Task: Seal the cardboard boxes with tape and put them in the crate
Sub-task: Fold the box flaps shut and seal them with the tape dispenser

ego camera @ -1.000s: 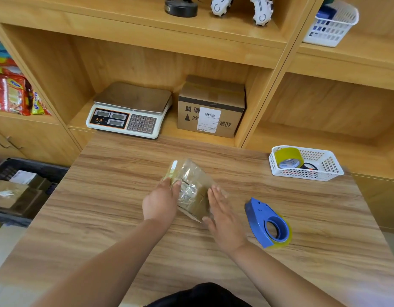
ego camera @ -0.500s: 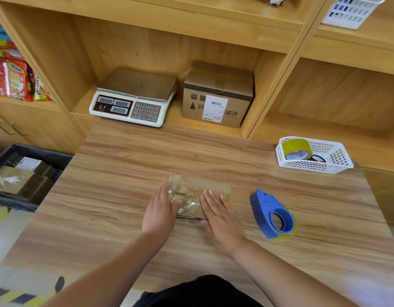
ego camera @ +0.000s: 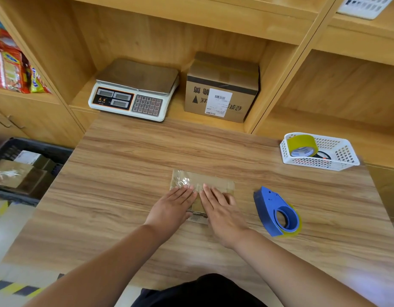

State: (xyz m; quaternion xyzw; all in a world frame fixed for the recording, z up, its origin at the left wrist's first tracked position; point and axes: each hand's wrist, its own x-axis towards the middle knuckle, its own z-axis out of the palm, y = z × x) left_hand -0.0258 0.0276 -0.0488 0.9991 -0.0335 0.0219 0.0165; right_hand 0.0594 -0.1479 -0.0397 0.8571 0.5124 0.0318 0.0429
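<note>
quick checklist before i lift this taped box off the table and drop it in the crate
1. Tape over the top of the small box: ok, shiny tape covers it.
2. Near edge and underside sealed: cannot tell, hidden in this view.
3. Grip on the box: not ok, left hand and right hand press flat on top; neither holds it.
4. Way to the crate: ok, it stands left of the table; the tape dispenser lies right of the box, apart from it.
5. Room in the crate: cannot tell, other boxes lie inside and part is out of view.
</note>
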